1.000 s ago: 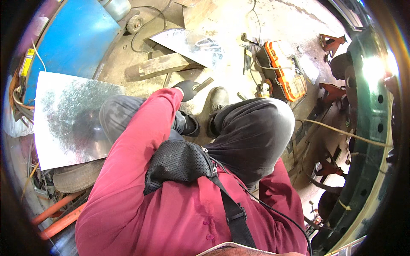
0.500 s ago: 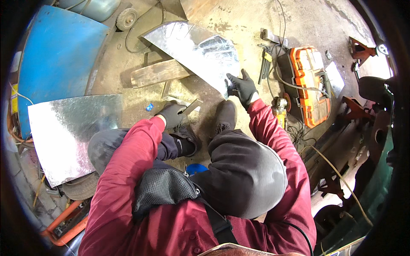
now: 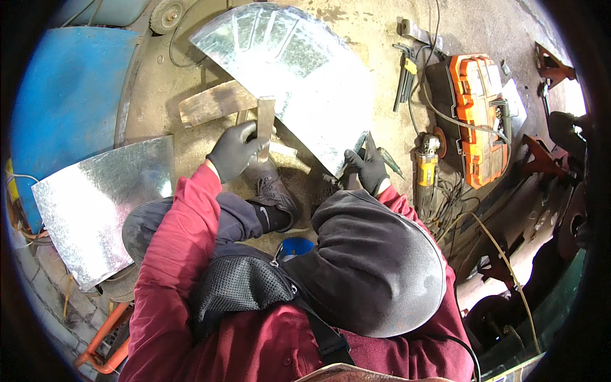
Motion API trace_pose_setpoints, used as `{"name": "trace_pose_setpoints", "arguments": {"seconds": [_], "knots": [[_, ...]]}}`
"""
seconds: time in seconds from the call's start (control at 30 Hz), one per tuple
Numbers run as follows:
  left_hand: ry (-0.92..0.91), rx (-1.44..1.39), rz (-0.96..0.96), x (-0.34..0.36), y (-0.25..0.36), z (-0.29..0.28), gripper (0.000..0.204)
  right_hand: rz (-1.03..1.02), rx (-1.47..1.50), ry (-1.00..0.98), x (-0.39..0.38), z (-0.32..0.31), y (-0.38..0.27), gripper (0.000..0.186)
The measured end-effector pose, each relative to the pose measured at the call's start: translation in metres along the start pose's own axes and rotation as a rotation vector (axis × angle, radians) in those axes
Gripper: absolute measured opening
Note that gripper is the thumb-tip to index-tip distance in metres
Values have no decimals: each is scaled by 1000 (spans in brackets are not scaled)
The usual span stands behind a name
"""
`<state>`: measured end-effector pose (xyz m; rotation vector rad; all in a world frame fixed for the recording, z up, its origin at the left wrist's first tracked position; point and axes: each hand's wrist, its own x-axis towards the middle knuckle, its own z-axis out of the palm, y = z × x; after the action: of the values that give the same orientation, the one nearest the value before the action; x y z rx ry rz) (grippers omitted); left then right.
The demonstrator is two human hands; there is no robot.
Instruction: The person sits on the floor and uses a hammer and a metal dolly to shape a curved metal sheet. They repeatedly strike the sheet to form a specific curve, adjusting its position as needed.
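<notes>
Both hands were occupied: the left hand [image 3: 234, 151] pinched a flat bar [image 3: 265, 130], the right hand [image 3: 369, 170] a metal sheet's [image 3: 305, 76] near corner; beyond these grips, ribs [image 3: 269, 28] were already formed.

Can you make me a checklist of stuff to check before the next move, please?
1. Left hand holding the flat strip: ok.
2. Right hand touching the metal sheet: ok, near its closest corner.
3. Gloves worn: ok, both hands.
4. Grinder out of the hands: ok, off to the right.
5. Grinder unplugged: cannot tell.
6. Cord off the toolbox: not ok, it crosses it.
</notes>
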<state>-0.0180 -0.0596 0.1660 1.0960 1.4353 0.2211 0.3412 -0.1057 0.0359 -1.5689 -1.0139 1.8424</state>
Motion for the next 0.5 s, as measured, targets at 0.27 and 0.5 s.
{"name": "trace_pose_setpoints", "arguments": {"seconds": [0.27, 0.5], "knots": [[216, -219, 251, 55, 14, 0, 31, -6, -155, 77, 2, 13, -39, 87], [188, -186, 114, 66, -6, 25, 27, 106, -158, 72, -12, 15, -27, 85]]}}
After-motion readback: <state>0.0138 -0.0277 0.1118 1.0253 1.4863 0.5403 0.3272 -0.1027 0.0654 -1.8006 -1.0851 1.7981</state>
